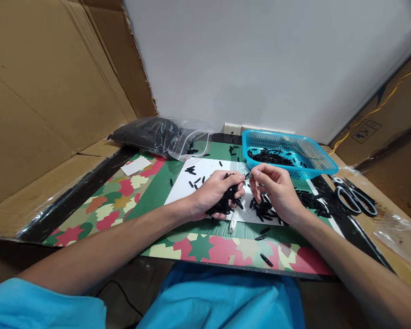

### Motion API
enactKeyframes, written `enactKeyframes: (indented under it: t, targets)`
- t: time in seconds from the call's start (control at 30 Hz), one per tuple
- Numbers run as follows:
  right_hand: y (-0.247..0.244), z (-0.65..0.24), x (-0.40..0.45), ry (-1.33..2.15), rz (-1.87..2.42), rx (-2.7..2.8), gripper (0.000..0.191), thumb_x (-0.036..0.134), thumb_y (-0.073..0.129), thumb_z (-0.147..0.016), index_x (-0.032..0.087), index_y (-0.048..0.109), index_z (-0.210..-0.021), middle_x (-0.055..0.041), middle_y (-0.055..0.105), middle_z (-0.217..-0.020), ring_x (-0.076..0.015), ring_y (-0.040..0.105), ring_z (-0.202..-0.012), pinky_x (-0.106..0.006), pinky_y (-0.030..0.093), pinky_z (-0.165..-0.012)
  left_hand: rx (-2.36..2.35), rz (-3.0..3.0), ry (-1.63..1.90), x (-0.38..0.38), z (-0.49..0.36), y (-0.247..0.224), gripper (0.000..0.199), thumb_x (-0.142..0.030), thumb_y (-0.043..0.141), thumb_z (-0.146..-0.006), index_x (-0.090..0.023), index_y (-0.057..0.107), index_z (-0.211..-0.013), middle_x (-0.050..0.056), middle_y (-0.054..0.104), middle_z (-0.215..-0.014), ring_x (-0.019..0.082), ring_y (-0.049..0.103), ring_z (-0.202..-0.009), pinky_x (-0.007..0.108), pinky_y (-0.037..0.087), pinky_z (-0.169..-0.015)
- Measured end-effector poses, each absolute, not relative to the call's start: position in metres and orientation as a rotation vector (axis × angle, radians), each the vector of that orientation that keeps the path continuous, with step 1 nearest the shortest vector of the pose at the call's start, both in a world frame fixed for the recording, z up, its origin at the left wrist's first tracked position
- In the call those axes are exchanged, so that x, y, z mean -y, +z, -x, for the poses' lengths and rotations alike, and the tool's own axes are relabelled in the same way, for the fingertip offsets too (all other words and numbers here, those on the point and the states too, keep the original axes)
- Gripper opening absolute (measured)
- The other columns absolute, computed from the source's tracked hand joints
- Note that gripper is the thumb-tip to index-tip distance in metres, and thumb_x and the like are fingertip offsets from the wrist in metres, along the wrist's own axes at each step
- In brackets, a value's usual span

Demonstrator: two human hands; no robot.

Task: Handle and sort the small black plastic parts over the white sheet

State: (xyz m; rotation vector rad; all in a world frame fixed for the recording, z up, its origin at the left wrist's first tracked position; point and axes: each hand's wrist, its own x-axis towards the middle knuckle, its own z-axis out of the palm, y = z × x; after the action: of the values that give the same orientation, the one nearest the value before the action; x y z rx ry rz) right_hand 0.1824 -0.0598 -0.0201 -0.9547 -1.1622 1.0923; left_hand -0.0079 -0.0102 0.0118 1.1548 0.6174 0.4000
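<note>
My left hand (pixel 219 192) is curled around a heap of small black elongated pieces (pixel 226 201), some poking out between the fingers. Between the thumb and fingertips of my right hand (pixel 274 185) is pinched one dark piece (pixel 248 175), close to the left fingertips. Whether the left fingertips touch it too, I cannot tell. Below both hands lies a white sheet (pixel 178 194), with a loose pile of the same black pieces (pixel 263 209) under my right hand. A clear narrow plastic strip (pixel 233 223) sticks out beneath the left hand.
A blue plastic basket (pixel 324 162) with more black pieces stands at the back right. Behind on the left lies a zip bag (pixel 150 135) full of dark pieces. Scissors (pixel 354 198) rest on the right. Cardboard (pixel 55 82) walls off the left; a pale wall (pixel 260 59) is behind.
</note>
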Motion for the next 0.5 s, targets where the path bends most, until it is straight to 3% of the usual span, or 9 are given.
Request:
enactKeyframes:
  t: [0.5]
  targets:
    - [-0.0156, -0.1819, 0.0604, 1.025, 1.000, 1.232, 0.039, 0.052, 0.085, -0.086, 0.018, 0.068, -0.079, 0.0031, 0.066, -0.062, -0.0085, 0.054, -0.043, -0.022, 0.044, -0.043, -0.591, -1.121, 0.362, 0.0117, 0.0077, 0.0137, 0.039, -0.052, 0.077, -0.088, -0.020, 0.054, -0.083, -0.005, 0.050, -0.077, 0.006, 0.042, -0.047, 0.012, 0.029, -0.026]
